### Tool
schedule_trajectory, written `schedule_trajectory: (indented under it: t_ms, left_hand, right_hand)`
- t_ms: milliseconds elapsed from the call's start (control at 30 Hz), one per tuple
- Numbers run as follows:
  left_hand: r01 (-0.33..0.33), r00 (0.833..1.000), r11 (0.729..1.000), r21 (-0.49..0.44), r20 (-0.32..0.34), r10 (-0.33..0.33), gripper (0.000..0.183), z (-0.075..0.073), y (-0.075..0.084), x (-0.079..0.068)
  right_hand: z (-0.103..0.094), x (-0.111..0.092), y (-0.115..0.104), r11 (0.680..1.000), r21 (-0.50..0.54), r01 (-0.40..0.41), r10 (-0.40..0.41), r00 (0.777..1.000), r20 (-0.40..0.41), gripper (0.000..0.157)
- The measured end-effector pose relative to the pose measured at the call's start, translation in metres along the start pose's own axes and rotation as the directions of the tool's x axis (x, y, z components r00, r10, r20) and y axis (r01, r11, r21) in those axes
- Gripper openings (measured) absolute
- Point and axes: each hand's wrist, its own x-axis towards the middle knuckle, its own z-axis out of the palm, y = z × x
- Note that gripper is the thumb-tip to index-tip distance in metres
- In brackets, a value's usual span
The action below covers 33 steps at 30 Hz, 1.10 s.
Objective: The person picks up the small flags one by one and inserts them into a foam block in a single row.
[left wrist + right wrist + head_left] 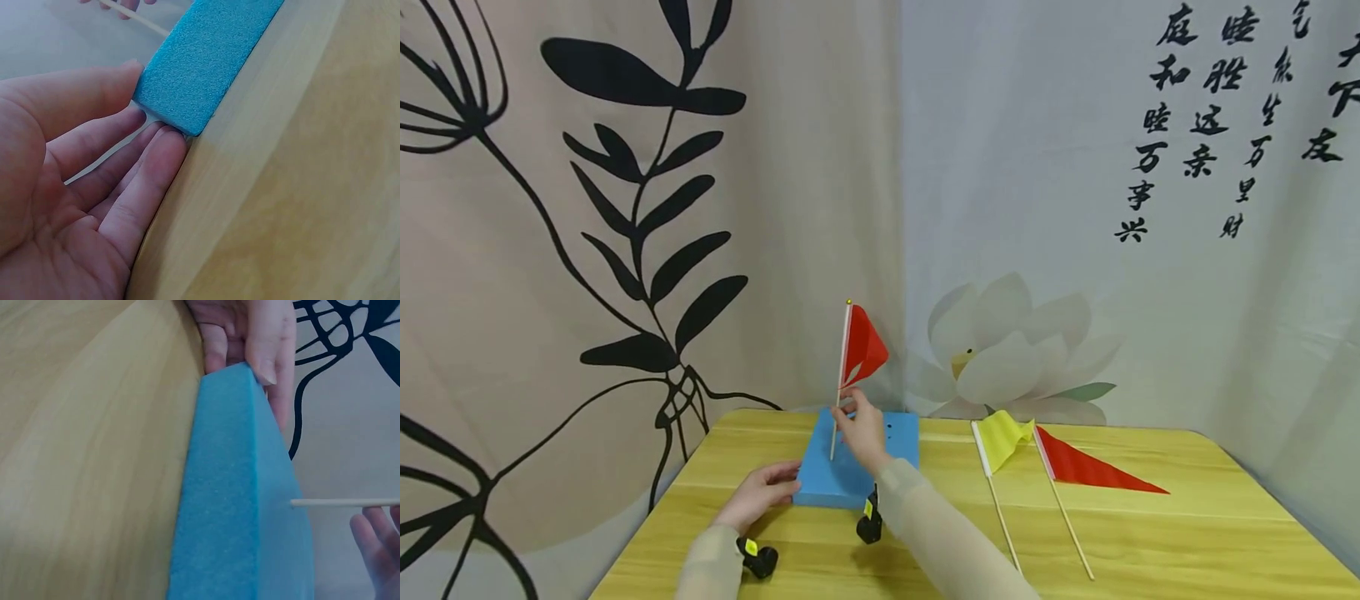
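Observation:
A blue foam block (829, 492) lies flat on the table, with small dark holes near its far right side. My left hand (762, 493) holds the block's near left corner; in the left wrist view the thumb (94, 94) is at the upper edge and the fingers are against the side. A red triangular flag (863, 348) on a pale stick stands nearly upright over the block. Its stick (337, 502) meets the block's top surface in the right wrist view. My right hand (865, 433) pinches that stick below the cloth.
To the right on the wooden table (1210, 533) lie a yellow flag (1003, 437) and another red flag (1093, 460), their sticks pointing toward the near edge. Behind the table hangs a curtain (820, 167) printed with plants and writing.

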Motion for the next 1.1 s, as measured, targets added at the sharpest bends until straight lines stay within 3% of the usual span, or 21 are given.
schedule_trajectory:
  t_ms: [300,667,900,1100]
  left_hand:
    - [-0.02,1.0,1.0,0.005,0.018,0.019,0.055,0.006,0.01,0.007]
    - [-0.014,1.0,1.0,0.014,0.017,0.013,0.056,0.008,0.006,0.01]
    - [-0.012,1.0,1.0,-0.004,0.027,0.012,0.057,0.004,0.002,0.005]
    - [0.009,1.0,1.0,-0.001,0.022,-0.009,0.059,0.001,-0.001,0.002]
  right_hand:
    - [-0.011,0.0,0.0,1.0,0.004,0.004,-0.004,1.0,-0.024,0.022]
    - [-0.038,-0.007,0.011,0.996,-0.077,-0.041,0.045,0.997,0.06,0.04]
    - [-0.071,-0.016,0.022,0.998,0.01,-0.069,0.067,0.992,0.105,0.031]
    - [-0.12,-0.031,0.028,0.996,0.038,-0.08,0.076,0.992,0.106,0.029]
